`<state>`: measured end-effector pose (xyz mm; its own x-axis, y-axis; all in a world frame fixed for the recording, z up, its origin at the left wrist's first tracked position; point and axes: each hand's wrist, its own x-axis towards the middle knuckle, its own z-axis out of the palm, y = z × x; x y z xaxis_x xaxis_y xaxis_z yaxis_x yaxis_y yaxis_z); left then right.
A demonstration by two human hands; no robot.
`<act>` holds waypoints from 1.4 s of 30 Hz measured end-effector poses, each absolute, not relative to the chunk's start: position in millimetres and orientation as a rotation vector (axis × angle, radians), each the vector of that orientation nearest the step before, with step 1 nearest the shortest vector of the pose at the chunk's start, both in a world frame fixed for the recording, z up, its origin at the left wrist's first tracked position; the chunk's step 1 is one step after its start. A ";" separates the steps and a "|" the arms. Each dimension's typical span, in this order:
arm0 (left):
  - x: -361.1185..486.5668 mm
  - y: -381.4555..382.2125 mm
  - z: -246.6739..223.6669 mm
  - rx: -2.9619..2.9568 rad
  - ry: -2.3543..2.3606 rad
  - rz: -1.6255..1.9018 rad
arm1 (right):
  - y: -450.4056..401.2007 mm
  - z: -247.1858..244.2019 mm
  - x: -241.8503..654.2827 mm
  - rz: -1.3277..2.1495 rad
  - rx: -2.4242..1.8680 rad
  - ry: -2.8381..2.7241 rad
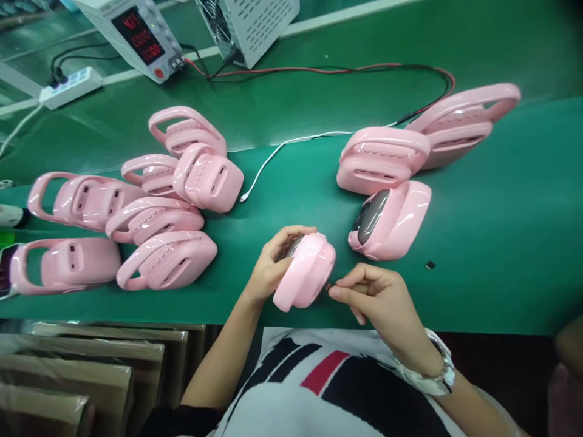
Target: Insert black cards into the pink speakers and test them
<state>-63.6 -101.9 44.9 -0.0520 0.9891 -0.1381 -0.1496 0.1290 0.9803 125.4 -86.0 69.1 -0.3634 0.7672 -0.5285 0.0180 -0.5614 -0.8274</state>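
Note:
My left hand is wrapped round a pink handled device, held tilted above the green table near its front edge. Just to the right of that device, my right hand pinches a tiny dark piece between thumb and fingertips, close to the device's lower right side. The piece is too small to make out. A small black card lies on the table to the right. Behind my right hand, another pink device rests with its dark face turned left.
Several pink devices stand in a group at the left. Two more are at the back right. A white cable crosses the green table. A power supply and power strip sit at the back; cartons are at lower left.

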 end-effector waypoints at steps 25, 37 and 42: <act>-53.1 -117.0 40.1 0.901 1.160 1.189 | -75.7 60.2 128.7 2.157 -1.349 -1.168; -47.7 -118.5 38.8 0.854 1.239 1.230 | -79.3 30.2 127.7 2.083 -1.142 -1.154; -48.3 -118.2 41.3 0.813 1.235 1.224 | -78.9 33.0 131.9 2.091 -1.061 -1.121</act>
<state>-48.3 -118.2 41.3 -0.1013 0.9648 -0.2426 -0.2339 0.2139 0.9484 131.9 -78.9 33.0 -0.5467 0.7426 -0.3869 -0.0885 -0.5107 -0.8552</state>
